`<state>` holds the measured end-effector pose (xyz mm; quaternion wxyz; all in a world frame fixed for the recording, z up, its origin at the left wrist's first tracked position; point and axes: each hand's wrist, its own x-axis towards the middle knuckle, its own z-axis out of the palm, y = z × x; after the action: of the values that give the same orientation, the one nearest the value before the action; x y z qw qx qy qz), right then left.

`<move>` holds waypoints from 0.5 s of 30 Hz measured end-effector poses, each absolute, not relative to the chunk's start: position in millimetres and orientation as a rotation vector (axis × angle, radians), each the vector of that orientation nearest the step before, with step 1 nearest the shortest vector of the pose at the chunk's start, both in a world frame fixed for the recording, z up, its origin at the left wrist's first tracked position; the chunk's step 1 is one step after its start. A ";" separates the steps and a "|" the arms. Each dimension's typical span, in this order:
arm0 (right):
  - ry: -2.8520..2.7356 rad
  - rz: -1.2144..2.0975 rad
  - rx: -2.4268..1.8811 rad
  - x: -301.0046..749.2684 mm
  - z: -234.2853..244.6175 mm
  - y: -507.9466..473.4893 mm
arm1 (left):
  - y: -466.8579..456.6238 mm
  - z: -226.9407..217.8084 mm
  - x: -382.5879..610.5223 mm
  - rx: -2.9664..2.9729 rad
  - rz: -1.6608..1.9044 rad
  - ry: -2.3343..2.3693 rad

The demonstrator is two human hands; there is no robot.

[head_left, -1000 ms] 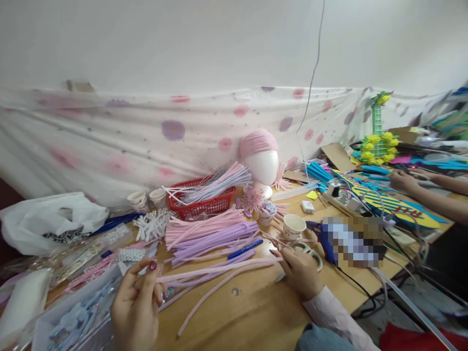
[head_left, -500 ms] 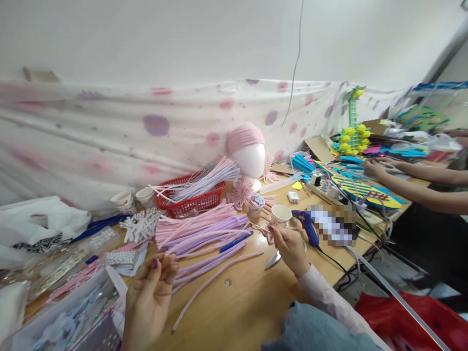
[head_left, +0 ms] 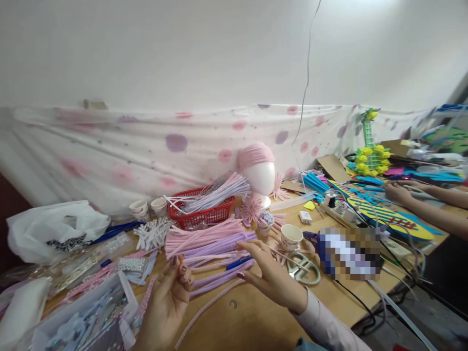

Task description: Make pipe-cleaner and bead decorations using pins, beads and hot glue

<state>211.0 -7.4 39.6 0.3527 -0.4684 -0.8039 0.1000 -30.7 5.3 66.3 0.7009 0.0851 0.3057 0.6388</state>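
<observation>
My left hand [head_left: 166,304] is raised over the near table edge, palm toward me, fingers curled in; whether they hold anything is unclear. My right hand [head_left: 272,278] reaches left with fingers stretched apart and empty, its fingertips at the pile of pink and lilac pipe cleaners [head_left: 210,241]. A blue pen [head_left: 238,262] lies among them just below its index finger. Pale green scissors [head_left: 306,272] lie flat on the wooden table [head_left: 256,321], right beside that hand.
A red basket [head_left: 199,213] of pipe cleaners and a white foam head [head_left: 261,171] with a pink wrap stand at the back. Paper cups [head_left: 291,237], a blue glue gun [head_left: 313,239], a power strip [head_left: 338,210], a white bag [head_left: 54,226], a clear box [head_left: 84,317]. Another person's hand [head_left: 398,191] works at the right.
My right hand has put the scissors down on the table and now stretches left to the pipe cleaners. My left hand has let go of the strands it pinched a second ago.
</observation>
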 end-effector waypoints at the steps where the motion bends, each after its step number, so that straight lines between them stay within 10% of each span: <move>1: -2.114 0.250 -1.207 207.0 40.0 -5.6 | 5.3 69.9 -30.0 0.151 1.417 0.664; 15: -2.139 0.370 -1.068 199.3 46.5 -7.3 | 9.4 49.7 -7.9 0.317 1.413 0.619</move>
<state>199.3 -7.3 46.5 0.3534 -0.4130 -0.8271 0.1430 -7.9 9.4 49.7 0.7058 0.1424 0.2786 0.6356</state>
